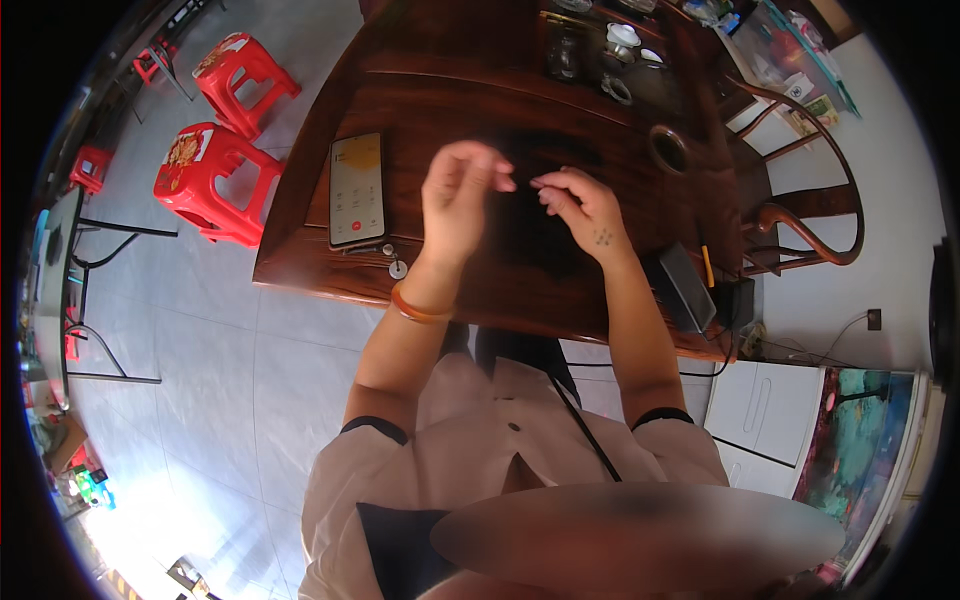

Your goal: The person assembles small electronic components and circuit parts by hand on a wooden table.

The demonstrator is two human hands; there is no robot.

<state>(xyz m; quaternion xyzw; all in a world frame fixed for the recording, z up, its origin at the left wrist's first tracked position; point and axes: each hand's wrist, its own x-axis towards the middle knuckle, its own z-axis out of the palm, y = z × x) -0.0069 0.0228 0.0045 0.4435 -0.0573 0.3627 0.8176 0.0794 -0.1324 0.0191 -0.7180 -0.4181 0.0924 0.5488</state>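
Above the dark wooden table (420, 270), my left hand (462, 195) and my right hand (587, 212) face each other with a small gap between their fingertips. The left hand's fingers are loosely bent and slightly blurred, and no object shows in them. On the right hand the thumb stands a little off the curved fingers, also with nothing visible between them. An orange bangle (420, 309) circles my left wrist. Nearest to the left hand lies a phone (357, 192) with a lit screen. A small round metal piece (398, 269) rests below it.
A round dark cup or bowl (668, 149) and a lidded white cup (622, 37) stand at the far right. A black box-shaped object (682, 288) sits beside my right forearm. Red stools (215, 180) stand left of the table, a wooden chair (815, 205) right.
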